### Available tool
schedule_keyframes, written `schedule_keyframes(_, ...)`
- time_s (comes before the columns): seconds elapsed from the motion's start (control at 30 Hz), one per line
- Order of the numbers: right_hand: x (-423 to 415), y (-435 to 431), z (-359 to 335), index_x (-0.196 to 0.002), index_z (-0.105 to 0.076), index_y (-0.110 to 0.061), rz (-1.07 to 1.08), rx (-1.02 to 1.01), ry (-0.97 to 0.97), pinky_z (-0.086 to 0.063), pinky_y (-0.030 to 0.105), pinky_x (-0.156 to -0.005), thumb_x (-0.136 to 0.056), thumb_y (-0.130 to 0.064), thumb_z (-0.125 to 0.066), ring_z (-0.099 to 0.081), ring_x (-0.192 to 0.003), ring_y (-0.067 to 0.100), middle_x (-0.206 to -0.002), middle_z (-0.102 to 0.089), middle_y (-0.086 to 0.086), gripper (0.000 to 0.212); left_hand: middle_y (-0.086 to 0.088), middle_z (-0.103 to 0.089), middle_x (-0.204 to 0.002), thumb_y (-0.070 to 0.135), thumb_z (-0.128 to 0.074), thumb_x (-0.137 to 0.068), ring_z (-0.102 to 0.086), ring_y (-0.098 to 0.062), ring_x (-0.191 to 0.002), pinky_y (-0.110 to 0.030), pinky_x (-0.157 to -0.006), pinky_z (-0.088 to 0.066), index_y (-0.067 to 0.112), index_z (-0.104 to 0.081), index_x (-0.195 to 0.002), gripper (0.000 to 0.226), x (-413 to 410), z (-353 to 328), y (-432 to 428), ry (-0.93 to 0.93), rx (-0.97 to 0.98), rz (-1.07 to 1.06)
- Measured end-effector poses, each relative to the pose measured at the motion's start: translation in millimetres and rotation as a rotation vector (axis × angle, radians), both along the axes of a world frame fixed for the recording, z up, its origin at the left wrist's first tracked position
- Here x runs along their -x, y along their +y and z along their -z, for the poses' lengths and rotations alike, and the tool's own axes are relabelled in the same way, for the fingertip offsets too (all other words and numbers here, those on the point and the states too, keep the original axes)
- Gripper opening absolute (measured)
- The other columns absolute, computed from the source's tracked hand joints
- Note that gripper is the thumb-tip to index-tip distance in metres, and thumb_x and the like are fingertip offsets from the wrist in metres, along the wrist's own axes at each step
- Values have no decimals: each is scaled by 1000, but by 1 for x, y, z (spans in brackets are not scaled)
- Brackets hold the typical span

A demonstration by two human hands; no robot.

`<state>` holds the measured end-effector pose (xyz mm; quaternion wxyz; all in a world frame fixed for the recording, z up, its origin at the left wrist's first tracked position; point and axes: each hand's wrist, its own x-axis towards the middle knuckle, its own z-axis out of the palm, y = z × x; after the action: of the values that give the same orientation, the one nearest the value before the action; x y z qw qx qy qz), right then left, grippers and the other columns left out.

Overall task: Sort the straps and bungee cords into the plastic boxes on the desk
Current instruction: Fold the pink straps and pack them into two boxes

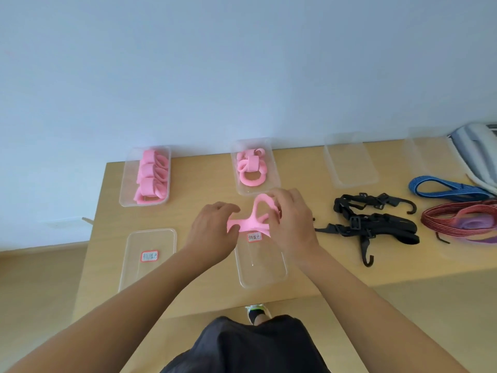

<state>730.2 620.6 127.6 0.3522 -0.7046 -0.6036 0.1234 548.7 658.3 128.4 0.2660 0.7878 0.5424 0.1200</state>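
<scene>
Both hands are clamped on one pink strap (pixel 251 224), held just above the tabletop (pixel 207 179), over the far end of the near-middle box (pixel 265 273).
- Left hand (pixel 212 230): fingers curled, pinching the strap's flat left end.
- Right hand (pixel 291 219): fingers curled around the strap's looped right end.
- The strap is stretched between the hands, with the loop standing up toward the far side.

Boxes, all clear plastic:
- Far-left box (pixel 125 193): holds several wide pink straps folded into loops.
- Far-middle box (pixel 272 184): holds narrower pink straps rolled into rings, just beyond the right hand.
- Third box (pixel 349 168) and fourth box (pixel 427 157) in the far row: nothing visible inside.
- Near-left box (pixel 150 239): has a red-edged label (pixel 149 256); text not legible.
- The near-middle box has the same kind of label at its far end, partly under the strap.

Loose on the tabletop to the right:
- Black straps (pixel 376 224) with buckles and hooks, in a tangle.
- Blue bungee cord (pixel 446 188), farther back.
- Red bungee cord (pixel 441 222), coiled, overlapping a purple cord (pixel 473 224).

A white object (pixel 476 152) sits at the far right edge; I can't tell what it is.
</scene>
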Motion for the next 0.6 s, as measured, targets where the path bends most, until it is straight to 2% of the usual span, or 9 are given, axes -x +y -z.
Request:
schedule_keyframes(0.07,7,2,-22,-111,-67,-14,-3,-134,11,-35,13,-66,-81,8,-61,-42,-74,1,-102,-48,-2,37,-3,-64,-137,17,-67,-94,-57,-25,-123,-33,-96,-44,17,-62,-137,43,1,-13,2,-61,60,-45)
schedule_keyframes(0.13,14,3,-48,-112,-70,-12,-2,-241,-18,-38,11,-73,-85,0,-61,-49,-81,6,-107,-53,5,31,-4,-62,-139,19,-69,-94,-57,-24,-123,-34,-97,-47,18,-59,-141,49,2,-31,3,-123,62,-51)
schedule_keyframes(0.2,19,2,-71,-110,-71,-5,-8,-325,-68,-41,13,-76,-86,-4,-59,-54,-91,9,-114,-57,12,26,-2,-59,-143,21,-71,-93,-55,-23,-128,-37,-101,-47,18,-54,-146,55,3,-52,4,-182,48,-34)
schedule_keyframes(0.27,22,-2,-94,-106,-70,-2,6,-387,-138,-47,19,-73,-83,0,-61,-55,-93,10,-119,-58,17,24,3,-61,-137,22,-72,-92,-54,-21,-126,-35,-96,-46,20,-52,-146,57,4,-76,6,-247,26,4)
schedule_keyframes(0.37,24,-10,-129,-99,-71,1,41,-457,-228,-46,19,-72,-85,-6,-58,-60,-92,14,-121,-60,20,21,14,-65,-120,23,-70,-92,-60,-14,-114,-30,-87,-48,26,-61,-131,40,0,-107,6,-328,35,95)
schedule_keyframes(0.47,23,-24,-165,-87,-74,0,79,-491,-243,-39,13,-78,-85,-2,-61,-64,-93,15,-119,-62,18,13,19,-68,-124,25,-70,-94,-63,-6,-115,-20,-84,-49,29,-66,-124,30,-9,-134,0,-527,229,110)
schedule_keyframes(0.53,19,-35,-188,-85,-74,0,118,-521,-234,-37,9,-81,-85,2,-65,-64,-92,15,-116,-63,16,10,14,-74,-114,24,-71,-95,-68,-10,-110,-28,-87,-56,27,-71,-114,19,-15,-148,-6,-651,288,111)
schedule_keyframes(0.6,12,-42,-209,-86,-75,-2,162,-556,-221,-35,3,-81,-84,5,-68,-65,-92,18,-113,-64,14,10,14,-77,-105,22,-71,-95,-71,-7,-103,-32,-88,-56,26,-73,-105,11,-21,-161,-13,-696,277,142)
